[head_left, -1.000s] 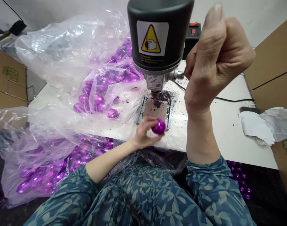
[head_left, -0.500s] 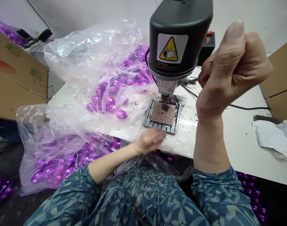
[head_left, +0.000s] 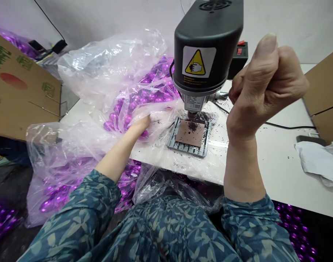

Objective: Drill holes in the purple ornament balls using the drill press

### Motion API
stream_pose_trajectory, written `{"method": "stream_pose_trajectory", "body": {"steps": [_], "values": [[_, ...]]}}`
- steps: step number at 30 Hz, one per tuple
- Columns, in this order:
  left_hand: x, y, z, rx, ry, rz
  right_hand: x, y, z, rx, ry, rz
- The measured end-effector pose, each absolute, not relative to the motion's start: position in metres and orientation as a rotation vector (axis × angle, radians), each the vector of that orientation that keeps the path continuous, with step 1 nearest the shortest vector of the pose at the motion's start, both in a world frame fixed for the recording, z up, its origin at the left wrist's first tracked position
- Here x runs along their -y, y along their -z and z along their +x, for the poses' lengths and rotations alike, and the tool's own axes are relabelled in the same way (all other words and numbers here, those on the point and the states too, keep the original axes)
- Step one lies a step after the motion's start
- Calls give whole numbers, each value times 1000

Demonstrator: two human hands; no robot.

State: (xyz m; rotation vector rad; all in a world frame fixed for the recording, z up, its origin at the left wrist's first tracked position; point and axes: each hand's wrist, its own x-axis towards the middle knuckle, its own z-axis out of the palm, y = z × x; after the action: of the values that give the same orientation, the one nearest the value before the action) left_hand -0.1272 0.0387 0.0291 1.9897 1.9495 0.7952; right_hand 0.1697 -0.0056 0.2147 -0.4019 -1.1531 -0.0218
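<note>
My right hand (head_left: 267,76) is closed in a fist around the feed handle (head_left: 223,95) at the right side of a small black drill press (head_left: 180,40). My left hand (head_left: 142,124) reaches under clear plastic film among shiny purple balls (head_left: 117,111); its fingers are hidden there. Beneath the drill head, a square brown board (head_left: 187,136) with a small hole lies on the slotted metal base (head_left: 172,145). Dark shavings (head_left: 193,126) are heaped on the board and scattered around it.
Plastic bags (head_left: 81,76) of purple balls cover the left of the white table (head_left: 275,160) and hang over its front edge. Cardboard boxes (head_left: 21,94) stand at both sides. A cable (head_left: 289,126) and crumpled white paper (head_left: 316,160) lie at right.
My left hand has moved from in front of the metal base, leftward and away from me, into the plastic among the balls. My right hand stays on the handle.
</note>
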Motion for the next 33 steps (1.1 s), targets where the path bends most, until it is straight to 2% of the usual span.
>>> {"method": "stream_pose_trajectory", "body": {"steps": [3, 6, 9, 14, 24, 33], "values": [[-23, -36, -104, -1694, -761, 2060, 6, -215, 169, 1162, 21, -443], [-2, -37, -71, -1305, -990, 2083, 6, -215, 169, 1161, 47, -410], [12, -28, -45, -1137, -1085, 1882, 6, -214, 167, 1137, 57, -377], [14, -14, -33, -1139, -1097, 1629, 11, -213, 167, 1176, 24, -456], [14, -22, -28, -1096, -1174, 1378, 12, -207, 175, 1242, 5, -487], [1, -9, -8, -971, -1206, 1314, 10, -205, 174, 1236, 44, -510]]}}
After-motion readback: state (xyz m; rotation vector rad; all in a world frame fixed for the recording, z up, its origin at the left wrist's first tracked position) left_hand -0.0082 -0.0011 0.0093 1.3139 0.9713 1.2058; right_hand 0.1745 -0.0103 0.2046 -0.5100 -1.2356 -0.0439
